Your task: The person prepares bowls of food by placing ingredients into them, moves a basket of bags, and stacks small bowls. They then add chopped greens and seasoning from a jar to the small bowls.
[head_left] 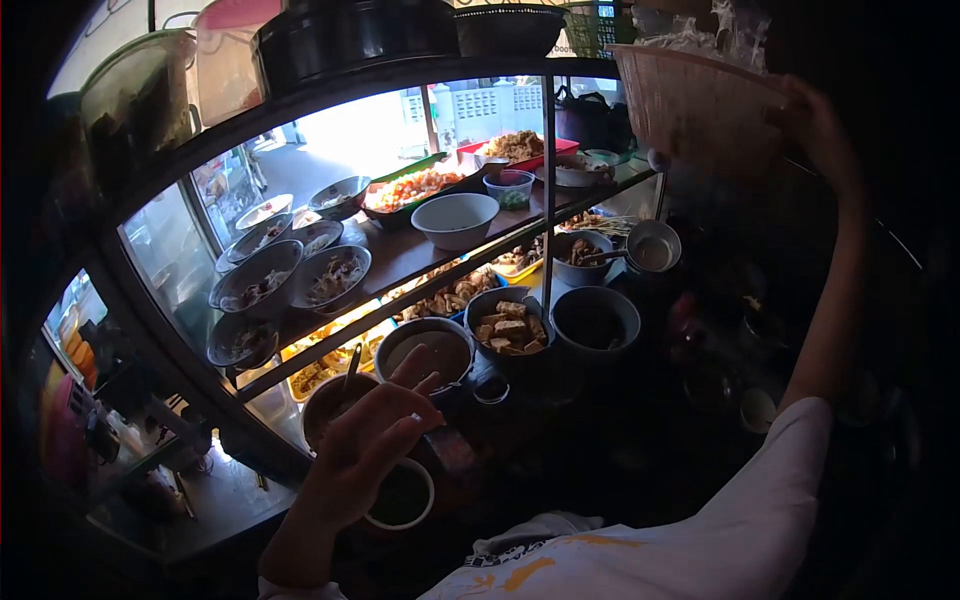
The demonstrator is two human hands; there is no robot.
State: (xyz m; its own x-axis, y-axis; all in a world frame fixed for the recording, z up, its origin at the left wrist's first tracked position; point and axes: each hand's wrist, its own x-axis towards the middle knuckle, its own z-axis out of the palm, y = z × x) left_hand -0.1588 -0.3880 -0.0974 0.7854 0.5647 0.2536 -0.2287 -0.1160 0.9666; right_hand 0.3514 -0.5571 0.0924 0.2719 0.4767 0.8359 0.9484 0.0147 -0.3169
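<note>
My right hand (808, 125) is raised at the upper right, gripping the rim and side of a pinkish plastic basket (690, 100). Clear plastic bags (715, 40) stick out over the top of this basket. My left hand (372, 430) hangs in the air at the lower left, fingers apart and partly bent, with nothing in it. Around it are a brown pot with a spoon (318, 410), a pot of pale liquid (425, 350) and a white-rimmed bowl with dark green contents (402, 497). A pot of tofu pieces (508, 328) stands further right.
A glass food case with a wooden shelf (400, 245) spans the view. On it are several noodle bowls (332, 278), a white bowl (455, 220) and a tray of chopped red-and-white food (412, 188). A dark pot (595, 322) and a saucepan (654, 247) stand below. Large containers (355, 45) line the top.
</note>
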